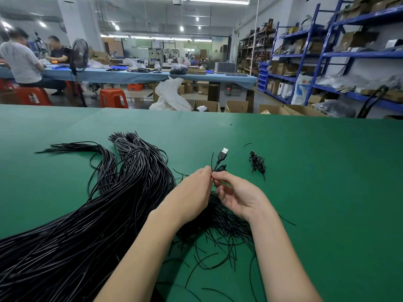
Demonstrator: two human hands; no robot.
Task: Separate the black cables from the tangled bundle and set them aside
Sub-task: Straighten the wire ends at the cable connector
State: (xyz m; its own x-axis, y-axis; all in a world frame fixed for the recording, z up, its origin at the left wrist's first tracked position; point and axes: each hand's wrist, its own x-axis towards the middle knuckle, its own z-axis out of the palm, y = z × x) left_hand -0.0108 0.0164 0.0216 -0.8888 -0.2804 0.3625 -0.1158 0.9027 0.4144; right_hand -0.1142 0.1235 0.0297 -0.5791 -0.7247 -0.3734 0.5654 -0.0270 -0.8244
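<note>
Nearest the camera: loose black strands (220, 243) fan out over the green table (305, 214) beneath both wrists, thin and springy, crossing each other at random.
Big bundle: a thick mass of black cables (87, 214) sweeps from the near left corner toward the middle, glossy, lying mostly parallel; at its far end two bunches seem tied with pale bands.
Left hand: the left hand (192, 197) pinches a single cable at its fingertips, likely to steady it clear of the mass.
Right hand: the right hand (237, 197) meets the left at the same spot, thumb and forefinger nipping the cable, the other fingers loosely curled.
Held cable: a USB cable (221, 159) rises from the pinch, its metal plug uppermost, apparently raised so it pulls free of the tangle.
Set-aside spot: a small coiled pile (257, 163) lies just beyond and to the right, well apart from the bundle, probably where finished pieces go.
Far side: cardboard boxes, blue shelving and seated people.
</note>
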